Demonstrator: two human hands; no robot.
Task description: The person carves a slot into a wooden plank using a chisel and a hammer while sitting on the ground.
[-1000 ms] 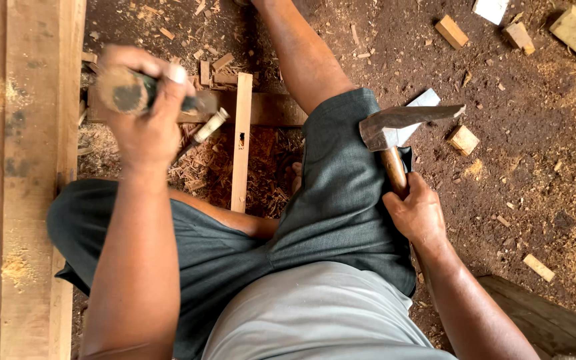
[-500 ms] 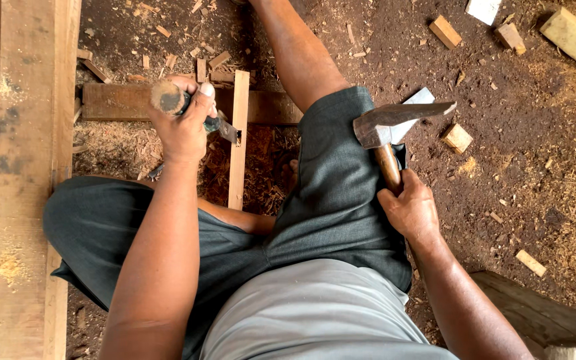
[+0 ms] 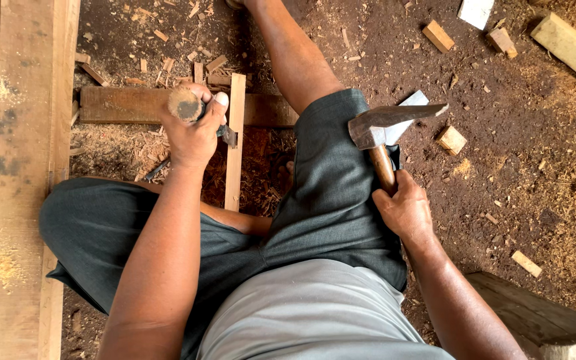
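Note:
My left hand [image 3: 193, 130] grips a chisel [image 3: 188, 105] by its round wooden handle, and the metal blade end pokes out beside a thin upright wooden strip [image 3: 235, 140]. That strip crosses a dark flat board [image 3: 125, 105] lying on the dirt floor. My right hand [image 3: 405, 210] holds a hammer [image 3: 385, 127] by its wooden handle, the steel head resting above my right thigh. I sit on the ground in dark shorts with one leg stretched forward.
A wide pale plank [image 3: 18, 180] runs along the left edge. Small wood offcuts [image 3: 451, 140] and chips lie scattered on the dirt to the right, with a long beam [image 3: 575, 50] at top right and a dark block [image 3: 535, 313] at bottom right.
My left hand has carried the chisel rightward and lower, from over the board's left part to beside the thin strip. The hammer hand has barely moved.

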